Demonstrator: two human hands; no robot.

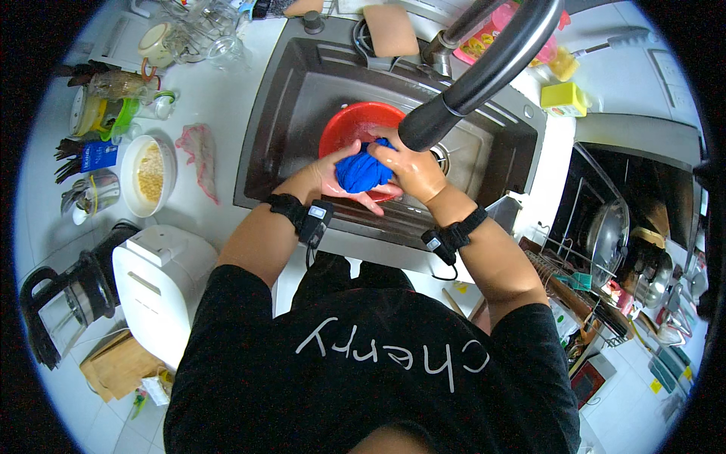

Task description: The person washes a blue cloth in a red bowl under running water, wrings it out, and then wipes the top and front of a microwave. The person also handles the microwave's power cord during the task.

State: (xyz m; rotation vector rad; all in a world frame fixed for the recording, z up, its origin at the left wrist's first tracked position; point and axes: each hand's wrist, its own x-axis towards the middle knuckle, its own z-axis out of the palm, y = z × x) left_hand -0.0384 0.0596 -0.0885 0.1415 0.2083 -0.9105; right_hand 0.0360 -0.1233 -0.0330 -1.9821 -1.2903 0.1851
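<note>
A bunched blue cloth [362, 170] is held between my two hands, over a red plastic basin [346, 120] standing in the dark sink [300, 96]. My left hand [333, 180] cups the cloth from the left and below, its fingers spread underneath. From the upper right, my right hand [409, 167] grips the cloth with fingers curled over it. Both hands look wet. The black end of the faucet [437, 120] hangs just above my right hand and hides part of it. Behind the right hand shows part of the sink's drain [440, 158].
Left of the sink, a pink-edged translucent glove or bag [197, 159] lies beside a white bowl [130, 176] of pale grains. A white appliance [164, 284] stands nearer me. A yellow box [563, 100] and a cooktop [573, 176] are at the right.
</note>
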